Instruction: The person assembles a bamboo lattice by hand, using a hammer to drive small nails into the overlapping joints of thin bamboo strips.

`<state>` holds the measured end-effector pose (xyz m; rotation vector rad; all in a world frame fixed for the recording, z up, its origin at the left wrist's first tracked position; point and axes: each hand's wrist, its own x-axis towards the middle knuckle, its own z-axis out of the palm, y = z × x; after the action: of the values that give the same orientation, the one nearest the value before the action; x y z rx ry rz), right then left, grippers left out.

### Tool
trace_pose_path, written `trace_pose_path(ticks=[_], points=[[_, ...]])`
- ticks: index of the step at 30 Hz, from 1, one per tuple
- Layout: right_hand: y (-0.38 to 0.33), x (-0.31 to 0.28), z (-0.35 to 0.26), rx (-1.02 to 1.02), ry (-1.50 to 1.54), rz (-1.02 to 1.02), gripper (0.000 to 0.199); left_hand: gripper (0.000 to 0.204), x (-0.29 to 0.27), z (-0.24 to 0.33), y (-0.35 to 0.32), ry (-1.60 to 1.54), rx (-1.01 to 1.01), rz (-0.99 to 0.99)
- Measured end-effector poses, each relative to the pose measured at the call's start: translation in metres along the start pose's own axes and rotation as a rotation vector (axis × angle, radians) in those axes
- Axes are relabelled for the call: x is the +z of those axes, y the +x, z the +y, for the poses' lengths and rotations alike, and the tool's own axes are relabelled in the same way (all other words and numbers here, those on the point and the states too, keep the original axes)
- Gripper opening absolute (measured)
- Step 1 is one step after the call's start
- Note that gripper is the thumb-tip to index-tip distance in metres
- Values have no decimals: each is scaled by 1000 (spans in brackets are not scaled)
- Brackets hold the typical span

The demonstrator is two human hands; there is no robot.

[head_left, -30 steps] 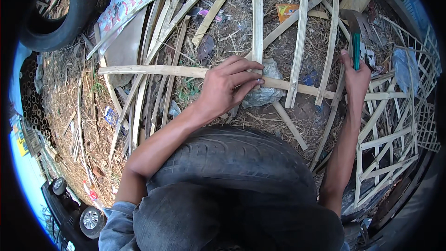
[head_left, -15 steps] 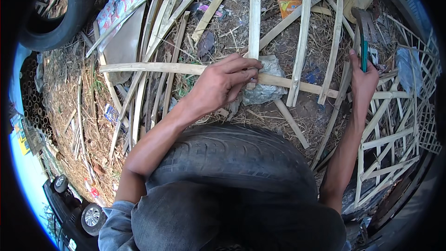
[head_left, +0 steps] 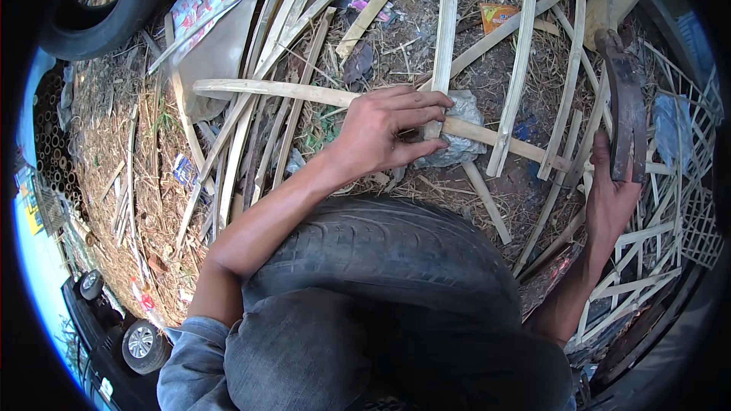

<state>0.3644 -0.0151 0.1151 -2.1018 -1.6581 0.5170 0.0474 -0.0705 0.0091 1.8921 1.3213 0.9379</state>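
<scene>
So the crosswise bamboo strip (head_left: 304,93) is lying over a grey stone (head_left: 461,154) on the littered ground (head_left: 422,11), and an upright bamboo strip (head_left: 445,30) is crossing it toward the stone's left edge. The left hand (head_left: 390,128) is gripping right at that crossing, fingers bending over the top and the thumb coming in from below, with the upright one's lower end sitting between them. Two more uprights, a middle strip (head_left: 518,61) and an outer strip (head_left: 569,68), are crossing the same piece past the stone's right edge, their lower ends poking out below it. Over on the right, well apart from the joint, the right hand (head_left: 613,202) is closing around what's looking like a hammer (head_left: 628,106), dark metal part pointing up and the handle pretty much hidden. A worn black tyre (head_left: 388,240) is sitting just below the stone's bottom edge, in front of the person's knees. Loose strips (head_left: 304,33) are piling up left of the work, and the crosswise one's left end is reaching across them. Farther out, a pale lattice frame (head_left: 632,285) is leaning in past the right forearm, a bluish plastic bag (head_left: 674,133) is hanging by its top, and another tyre (head_left: 114,30) is filling the upper left corner.
</scene>
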Motion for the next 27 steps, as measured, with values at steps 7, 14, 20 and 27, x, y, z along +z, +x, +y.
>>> trace_pose_path(ticks=[7, 14, 20, 27], points=[[-34, 44, 0, 45, -10, -429, 24, 31, 2, -4, -1, -54, 19, 1], [-8, 69, -7, -8, -40, -180, 44, 29, 5, -5, -2, 5, 102, 21], [-13, 65, 3, -344, -236, -265, 48, 29, 0, -1, -6, 36, 115, 19], [-22, 56, 3, -529, -231, -326, 32, 29, -6, 12, -13, 36, 68, -18]])
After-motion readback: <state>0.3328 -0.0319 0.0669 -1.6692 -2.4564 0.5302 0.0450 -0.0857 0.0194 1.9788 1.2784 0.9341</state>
